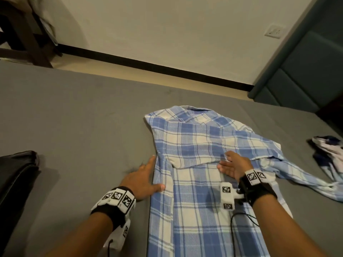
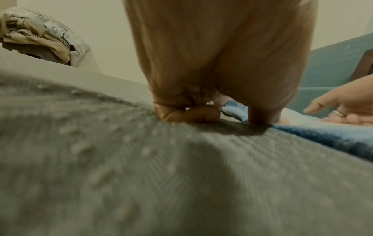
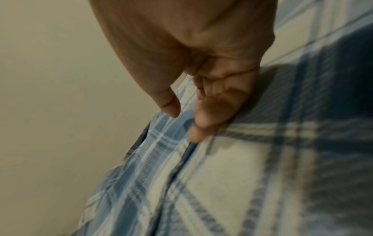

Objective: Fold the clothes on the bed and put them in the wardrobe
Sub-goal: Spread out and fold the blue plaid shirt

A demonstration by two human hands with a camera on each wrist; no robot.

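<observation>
Hiding the left hand [image 2: 212, 55]'s fingertips: plaid shirt [image 1: 194, 145].

Plaid shirt [image 1: 200, 164]: blue & white checks w/ thin dark-blue lines. Bedsheet [image 1: 74, 117] plain grey; headboard [image 1: 306, 71] teal. Crumpled garment [image 1: 328, 154] at right: white & navy; wall [image 1: 167, 25] off-white w/ black skirting [image 1: 148, 65].
</observation>
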